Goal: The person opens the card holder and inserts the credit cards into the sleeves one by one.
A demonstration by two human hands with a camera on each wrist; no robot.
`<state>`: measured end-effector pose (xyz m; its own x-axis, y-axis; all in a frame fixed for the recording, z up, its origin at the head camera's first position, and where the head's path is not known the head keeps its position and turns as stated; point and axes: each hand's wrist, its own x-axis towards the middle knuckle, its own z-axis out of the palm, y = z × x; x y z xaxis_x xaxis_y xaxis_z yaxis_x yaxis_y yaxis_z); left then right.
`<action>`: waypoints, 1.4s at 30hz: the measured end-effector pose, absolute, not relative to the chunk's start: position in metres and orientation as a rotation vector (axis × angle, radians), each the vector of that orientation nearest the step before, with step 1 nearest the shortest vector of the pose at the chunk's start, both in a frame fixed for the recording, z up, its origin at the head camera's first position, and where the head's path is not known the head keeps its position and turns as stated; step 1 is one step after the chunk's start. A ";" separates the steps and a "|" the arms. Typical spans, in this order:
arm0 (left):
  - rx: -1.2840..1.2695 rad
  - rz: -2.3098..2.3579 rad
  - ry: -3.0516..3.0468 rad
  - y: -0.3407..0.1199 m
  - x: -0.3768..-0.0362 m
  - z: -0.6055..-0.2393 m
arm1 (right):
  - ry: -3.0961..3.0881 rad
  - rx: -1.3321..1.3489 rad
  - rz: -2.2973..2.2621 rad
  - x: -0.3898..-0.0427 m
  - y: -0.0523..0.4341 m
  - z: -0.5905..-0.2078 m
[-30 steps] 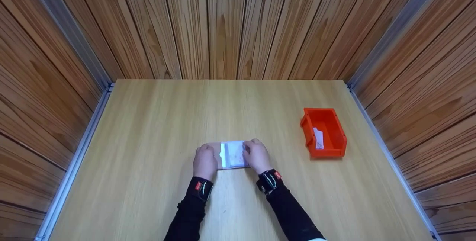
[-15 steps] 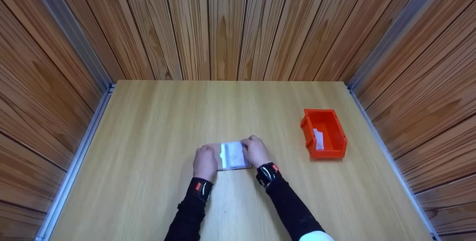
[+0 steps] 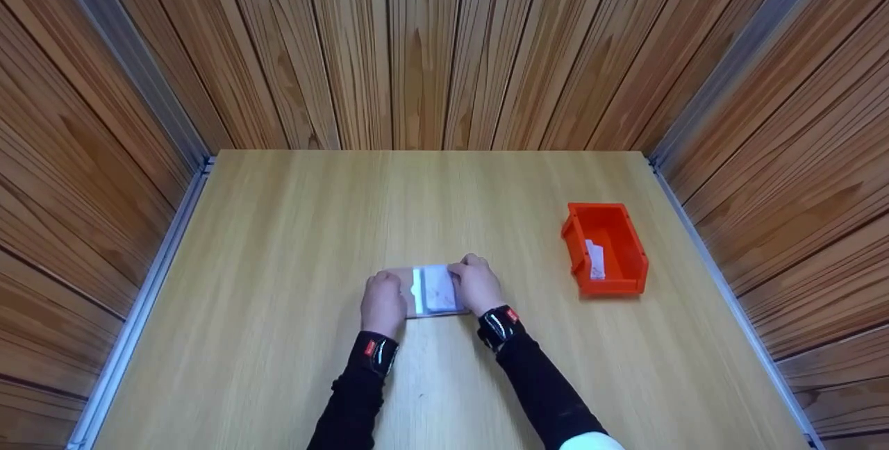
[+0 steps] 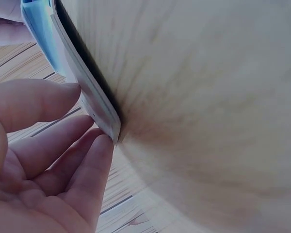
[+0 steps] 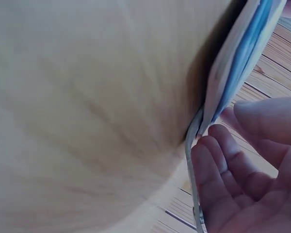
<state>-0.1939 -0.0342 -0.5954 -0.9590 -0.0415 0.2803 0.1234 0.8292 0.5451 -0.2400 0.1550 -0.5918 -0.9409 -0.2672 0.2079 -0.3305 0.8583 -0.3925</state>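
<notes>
Both hands are on the clear pouch (image 3: 434, 290), which lies flat on the desk (image 3: 278, 242) near the front edge, centre. My left hand (image 3: 383, 302) pins the left end: in the left wrist view the fingertips (image 4: 99, 145) touch the pouch's edge, fingers fairly straight, more pressing than gripping. My right hand (image 3: 478, 285) works the right end; in the right wrist view its fingers (image 5: 218, 160) curl at the open edge of the pouch, where a white and blue card (image 3: 437, 288) sits inside, though I can't tell whether they actually pinch it. Risks as I see them: the film looks thin and slick, so if the left hand's pressure is light, the whole pouch could slide on the desk rather than hold. The card looks a snug fit, so a skewed pull or push could jam a corner or crease it. Pinching only one layer could tear the film. The red bin (image 3: 605, 248) with a white slip (image 3: 594, 260) in it sits well apart on the right, so a knock seems unlikely.
</notes>
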 end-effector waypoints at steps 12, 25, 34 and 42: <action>-0.045 -0.854 -2.761 -0.034 -0.194 -0.595 | -2.916 0.527 0.681 -0.237 0.156 -0.592; -0.014 -0.913 -2.795 -0.035 -0.195 -0.594 | -3.026 0.659 0.703 -0.235 0.161 -0.586; 0.002 -0.889 -2.794 -0.035 -0.196 -0.595 | -3.198 0.666 0.729 -0.237 0.164 -0.582; 0.018 -0.909 -2.825 -0.035 -0.197 -0.593 | -3.199 0.709 0.739 -0.235 0.166 -0.582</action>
